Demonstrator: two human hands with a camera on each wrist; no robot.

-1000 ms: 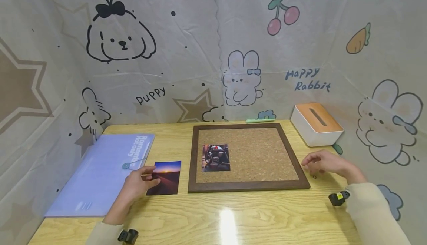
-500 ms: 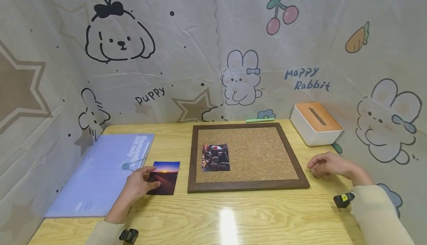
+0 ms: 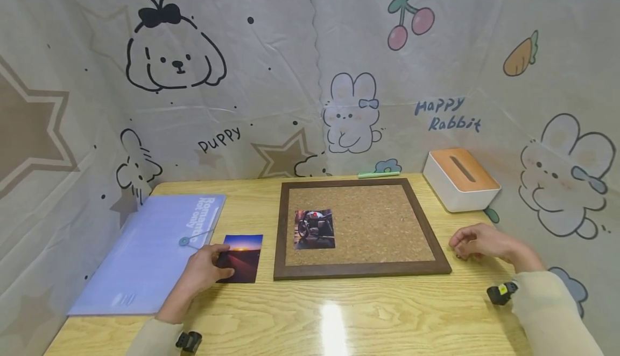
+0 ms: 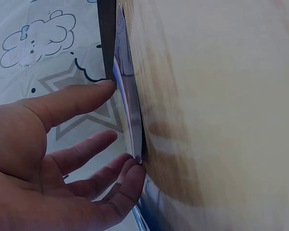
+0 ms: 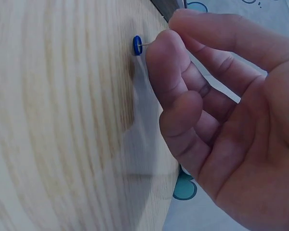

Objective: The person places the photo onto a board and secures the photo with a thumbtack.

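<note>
Head view showed the left hand (image 3: 201, 269), fingers spread, touching a sunset photo (image 3: 247, 259) toward the left edge of the table (image 3: 271, 318), presumably light, bendy, best edge-lifted, and the right hand (image 3: 484, 243), fingers narrowed, perhaps pinching a sharp blue thumbtack (image 5: 137, 45).

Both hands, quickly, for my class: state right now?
Left hand: open, touching the purple rectangular sunset photo.
Right hand: curled at the blue round-headed pin; grip can't be told.

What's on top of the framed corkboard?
A motorcycle photo with a red spot near its top lies on the cork, left of centre. What is beneath the photo is covered from view.
</note>
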